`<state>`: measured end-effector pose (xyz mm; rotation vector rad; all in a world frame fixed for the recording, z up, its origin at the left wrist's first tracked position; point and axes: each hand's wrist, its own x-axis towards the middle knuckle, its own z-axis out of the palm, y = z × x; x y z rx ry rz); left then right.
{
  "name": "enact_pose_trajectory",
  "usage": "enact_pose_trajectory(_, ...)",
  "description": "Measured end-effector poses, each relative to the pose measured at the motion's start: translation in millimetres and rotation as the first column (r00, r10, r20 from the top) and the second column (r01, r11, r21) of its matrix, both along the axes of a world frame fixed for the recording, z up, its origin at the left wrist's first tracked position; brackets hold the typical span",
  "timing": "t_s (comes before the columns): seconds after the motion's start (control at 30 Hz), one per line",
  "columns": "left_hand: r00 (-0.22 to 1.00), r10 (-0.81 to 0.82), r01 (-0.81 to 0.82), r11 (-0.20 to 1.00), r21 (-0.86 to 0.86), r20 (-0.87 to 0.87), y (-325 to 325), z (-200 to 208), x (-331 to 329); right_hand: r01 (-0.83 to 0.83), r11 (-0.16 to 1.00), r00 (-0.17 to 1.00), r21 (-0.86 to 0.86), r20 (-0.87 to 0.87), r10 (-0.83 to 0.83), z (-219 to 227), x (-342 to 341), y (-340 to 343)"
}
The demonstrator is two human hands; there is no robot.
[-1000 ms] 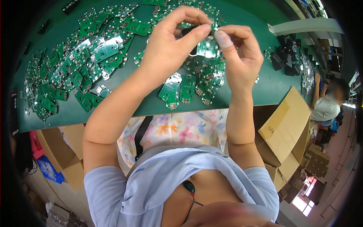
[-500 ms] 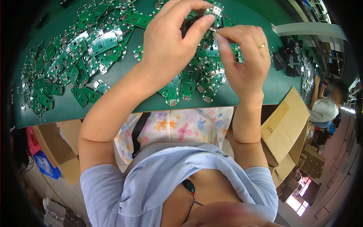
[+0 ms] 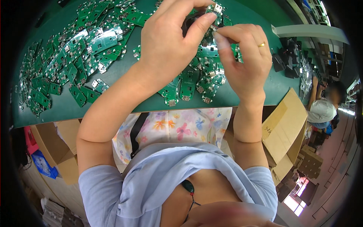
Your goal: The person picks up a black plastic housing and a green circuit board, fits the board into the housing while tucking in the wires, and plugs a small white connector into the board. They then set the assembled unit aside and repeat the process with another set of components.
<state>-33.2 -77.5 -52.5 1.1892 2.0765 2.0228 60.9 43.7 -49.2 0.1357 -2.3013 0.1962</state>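
Near the table's far side, my left hand [image 3: 172, 39] is closed round a green circuit board [image 3: 210, 8] with a silver socket at its corner. Something black [image 3: 188, 23] shows between the thumb and fingers of that hand, against the board; its shape is mostly hidden. Just below the socket, my right hand [image 3: 245, 56] pinches thumb and forefinger together close to the board's edge. What sits between those fingertips is too small to make out. A gold ring [image 3: 261, 44] is on one finger of this hand. More circuit boards [image 3: 188, 85] lie beneath both hands.
Green circuit boards [image 3: 77, 53] are heaped across the left of the green table [image 3: 124, 77]. Black plastic parts [image 3: 289, 58] lie at the right, by a pale curved bar [image 3: 310, 32]. An open cardboard box [image 3: 285, 126] stands below the right edge. Another person [image 3: 323, 108] sits farther right.
Both hands stay at the same spot with only slight shifts. My left thumb has moved a little up and right along the board. The whole view has shifted slightly.
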Motion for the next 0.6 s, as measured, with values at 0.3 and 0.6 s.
enact_pose_trajectory(0.3, 1.000, -0.005, 0.005, 1.000, 0.005, 0.011, -0.8, 1.5, 0.6, 0.000, 1.000, 1.000, -0.009, -0.003, 0.000, -0.7, -1.3, 1.4)
enact_pose_trajectory(0.6, 0.998, -0.001, 0.005, 0.997, -0.071, 0.056, -0.1, 16.3, 2.2, 0.045, 0.999, 0.999, -0.009, 0.029, -0.045, -0.5, -3.5, 2.7)
